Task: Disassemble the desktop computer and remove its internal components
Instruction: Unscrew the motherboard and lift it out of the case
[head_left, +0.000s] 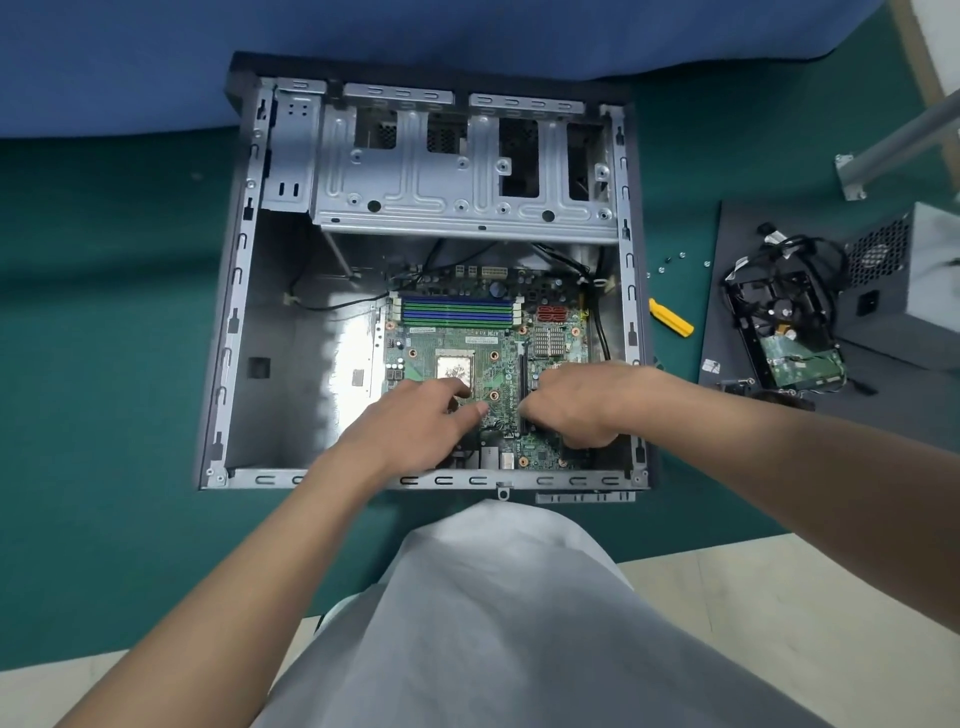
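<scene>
An open desktop case (236, 312) lies on its side on a green mat. Inside it, at the lower right, sits a green motherboard (470, 343) with blue and green memory slots (457, 312) and a bare processor (454, 368). My left hand (415, 421) rests on the board just below the processor, fingers loosely curled and touching it. My right hand (576, 402) is over the board's lower right part beside a long black slot (522, 384), its fingers curled downward. What those fingers hold is hidden.
A silver drive cage (457, 171) spans the case's far end. To the right lie a yellow pry tool (671, 318), several loose screws (670, 260), a dark side panel (727, 312), a hard drive in its black bracket (784, 332) and a grey power supply (904, 280).
</scene>
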